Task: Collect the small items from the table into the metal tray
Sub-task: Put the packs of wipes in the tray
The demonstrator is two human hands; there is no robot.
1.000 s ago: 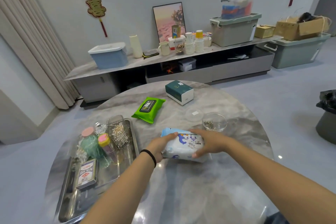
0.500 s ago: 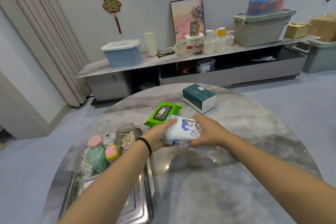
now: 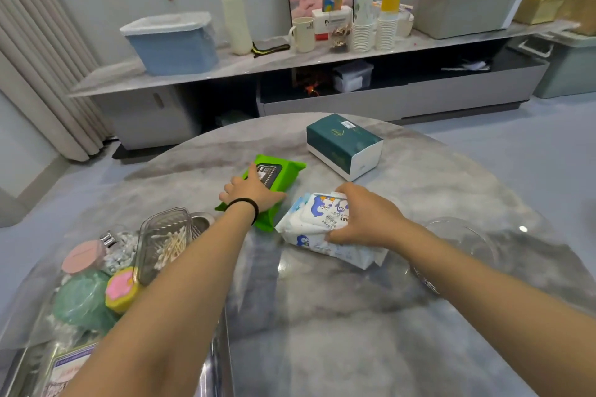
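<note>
My right hand (image 3: 361, 216) grips a white and blue pack of baby wipes (image 3: 317, 230), which rests on the round grey table (image 3: 322, 332). My left hand (image 3: 253, 192), with a black band at the wrist, lies flat on a green wipes pack (image 3: 283, 171) just to the left. The metal tray (image 3: 206, 222) sits at the table's left edge, partly hidden by my left forearm. It holds a clear box of cotton swabs (image 3: 166, 243), a green jar (image 3: 84, 300), a pink and yellow item (image 3: 122, 288) and a card pack (image 3: 64, 367).
A dark green and white tissue box (image 3: 343, 145) stands at the table's far side. A clear glass dish (image 3: 458, 245) lies right of my right forearm. Behind the table runs a low cabinet (image 3: 290, 55) with storage bins, cups and a framed picture.
My left hand has let go of the baby wipes and moved up-left onto the green pack. My right hand still holds the baby wipes. The camera has moved closer.
</note>
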